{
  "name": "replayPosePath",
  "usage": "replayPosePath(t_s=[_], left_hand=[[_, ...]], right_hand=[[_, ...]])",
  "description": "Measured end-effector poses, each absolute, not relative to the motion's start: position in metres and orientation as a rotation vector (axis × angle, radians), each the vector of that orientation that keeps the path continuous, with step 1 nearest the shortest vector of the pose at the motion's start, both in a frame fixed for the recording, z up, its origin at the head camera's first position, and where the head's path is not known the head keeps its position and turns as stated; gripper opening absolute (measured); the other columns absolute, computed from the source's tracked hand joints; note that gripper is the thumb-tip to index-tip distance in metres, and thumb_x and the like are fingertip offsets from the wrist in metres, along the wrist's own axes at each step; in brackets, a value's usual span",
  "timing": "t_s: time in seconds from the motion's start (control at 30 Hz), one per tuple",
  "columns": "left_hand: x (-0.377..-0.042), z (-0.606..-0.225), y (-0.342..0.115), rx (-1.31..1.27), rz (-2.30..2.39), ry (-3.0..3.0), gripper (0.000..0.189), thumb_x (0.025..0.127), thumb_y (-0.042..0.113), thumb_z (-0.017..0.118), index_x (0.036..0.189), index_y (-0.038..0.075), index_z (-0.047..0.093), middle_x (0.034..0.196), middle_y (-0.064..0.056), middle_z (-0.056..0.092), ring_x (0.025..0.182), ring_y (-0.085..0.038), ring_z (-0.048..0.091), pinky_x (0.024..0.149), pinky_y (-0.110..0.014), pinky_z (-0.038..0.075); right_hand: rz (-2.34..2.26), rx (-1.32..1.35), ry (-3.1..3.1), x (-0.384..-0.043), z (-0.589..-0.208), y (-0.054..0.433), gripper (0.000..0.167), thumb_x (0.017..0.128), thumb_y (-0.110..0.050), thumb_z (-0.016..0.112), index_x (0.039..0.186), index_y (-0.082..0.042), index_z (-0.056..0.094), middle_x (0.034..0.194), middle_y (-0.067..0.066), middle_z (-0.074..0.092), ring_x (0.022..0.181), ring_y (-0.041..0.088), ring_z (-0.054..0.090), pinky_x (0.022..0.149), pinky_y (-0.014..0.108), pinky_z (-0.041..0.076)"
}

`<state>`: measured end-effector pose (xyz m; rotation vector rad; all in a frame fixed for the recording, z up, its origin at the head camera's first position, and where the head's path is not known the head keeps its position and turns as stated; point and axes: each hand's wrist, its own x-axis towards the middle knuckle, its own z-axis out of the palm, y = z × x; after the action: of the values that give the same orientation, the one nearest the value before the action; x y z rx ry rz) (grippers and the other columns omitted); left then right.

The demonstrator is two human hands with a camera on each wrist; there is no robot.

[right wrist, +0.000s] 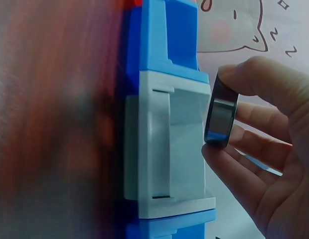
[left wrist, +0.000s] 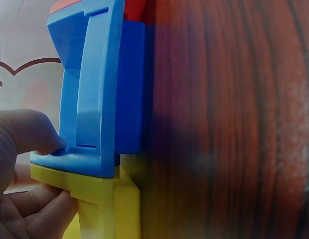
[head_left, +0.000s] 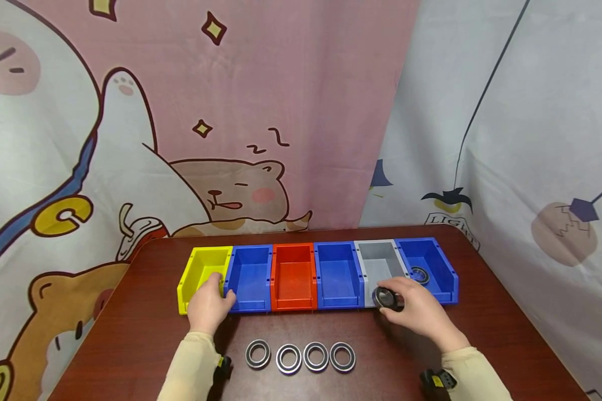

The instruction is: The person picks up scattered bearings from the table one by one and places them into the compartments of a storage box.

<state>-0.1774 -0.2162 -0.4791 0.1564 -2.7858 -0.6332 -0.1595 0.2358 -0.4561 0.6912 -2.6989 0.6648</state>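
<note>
My right hand [head_left: 421,312] pinches a ball bearing [head_left: 384,299] between thumb and fingers, over the front of the grey bin [head_left: 383,262]. In the right wrist view the bearing [right wrist: 222,117] is seen edge-on, before the bin's opening. With my left hand [head_left: 208,306] I grip the adjoining side walls of the yellow bin [head_left: 205,260] and the blue bin [head_left: 251,273] next to it. The left wrist view has the thumb inside the blue bin [left wrist: 89,94] and the other fingers on the yellow bin's [left wrist: 102,199] side.
Several bearings [head_left: 289,358] lie in a row on the brown table [head_left: 301,387] before the bins. Another bearing [head_left: 420,274] is in the rightmost blue bin [head_left: 426,253]. A red bin [head_left: 294,278] and a further blue bin [head_left: 337,275] stand mid-row. Behind hangs a printed cloth [head_left: 326,111].
</note>
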Motion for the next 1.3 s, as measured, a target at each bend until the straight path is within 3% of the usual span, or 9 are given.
replayPosePath(t_s=[0.23,0.77,1.3], left_hand=[[-0.178,-0.480,-0.216,0.144,-0.631,-2.775,0.046,0.080,0.022,0.072,0.116,-0.002,0.058,0.091,-0.022,0.068,0.071,-0.036,0.063,0.061,-0.053,0.050],[-0.177,-0.477,-0.216,0.150,-0.637,-2.789,0.045,0.080,0.022,0.072,0.116,-0.003,0.058,0.093,-0.022,0.068,0.072,-0.036,0.063,0.062,-0.053,0.051],[-0.178,-0.480,-0.216,0.147,-0.627,-2.778,0.045,0.080,0.022,0.073,0.115,-0.002,0.059,0.092,-0.021,0.069,0.071,-0.035,0.063,0.060,-0.052,0.050]], right_hand=[[0.696,0.606,-2.728,-0.180,-0.447,0.238,0.052,0.073,-0.017,0.086,0.119,-0.002,0.068,0.112,0.015,0.067,0.099,0.033,0.063,0.081,0.050,0.054],[0.539,0.544,-2.778,-0.217,-0.446,0.232,0.050,0.075,-0.016,0.083,0.119,0.000,0.067,0.114,0.021,0.065,0.106,0.040,0.060,0.085,0.054,0.051],[0.432,0.598,-2.799,-0.231,-0.464,0.223,0.048,0.074,-0.015,0.084,0.116,0.003,0.068,0.109,0.019,0.066,0.100,0.037,0.061,0.085,0.051,0.050]])
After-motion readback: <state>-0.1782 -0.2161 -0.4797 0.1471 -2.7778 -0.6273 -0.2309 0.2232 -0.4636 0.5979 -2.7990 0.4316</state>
